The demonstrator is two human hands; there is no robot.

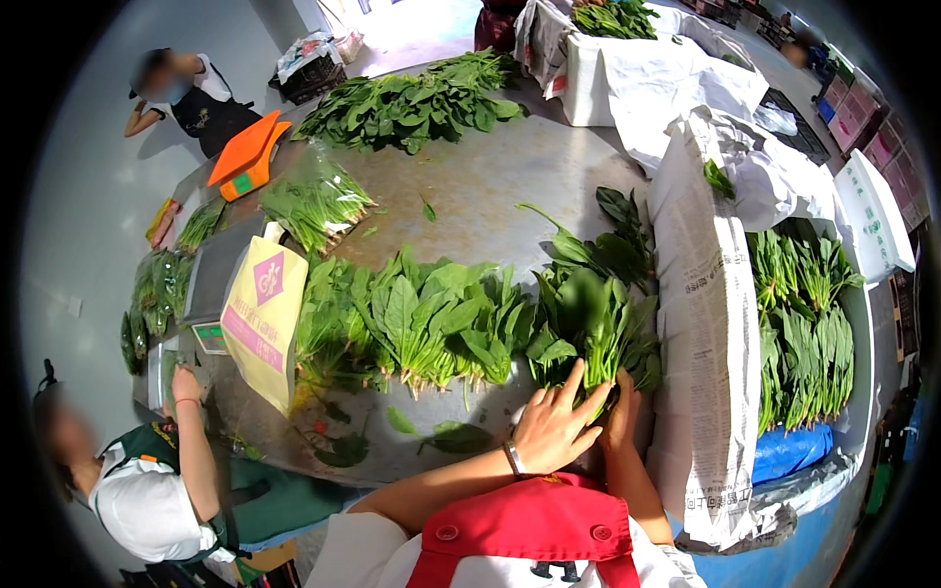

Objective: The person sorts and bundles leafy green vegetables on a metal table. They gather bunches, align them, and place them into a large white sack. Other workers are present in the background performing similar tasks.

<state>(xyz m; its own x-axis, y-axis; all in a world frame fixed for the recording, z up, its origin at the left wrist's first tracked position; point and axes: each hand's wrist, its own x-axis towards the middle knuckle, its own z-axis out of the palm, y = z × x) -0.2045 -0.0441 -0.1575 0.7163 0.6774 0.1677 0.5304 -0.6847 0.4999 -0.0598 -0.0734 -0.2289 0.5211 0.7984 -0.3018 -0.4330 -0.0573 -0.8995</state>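
A bunch of leafy greens (603, 345), which looks like spinach, stands with its leaves pointing away from me and its stems towards me. My right hand (623, 413) wraps the stems from the right, its fingers partly hidden. My left hand (562, 426), with a bracelet at the wrist, lies against the stem ends with straight, spread fingers. Left of it runs a row of similar greens (434, 316), stem ends facing me. Darker loose leaves (617, 246) lie just beyond the bunch. A few single leaves (456, 437) rest on the metal table (507, 176) near my left forearm.
A paper-lined box (702, 353) of stacked greens (805, 353) borders my right side. Bagged greens (316, 198), an orange scale (246, 158) and a yellow printed bag (265, 323) stand left. A leafy heap (412, 106) lies at the back. Two people (158, 485) are on the left.
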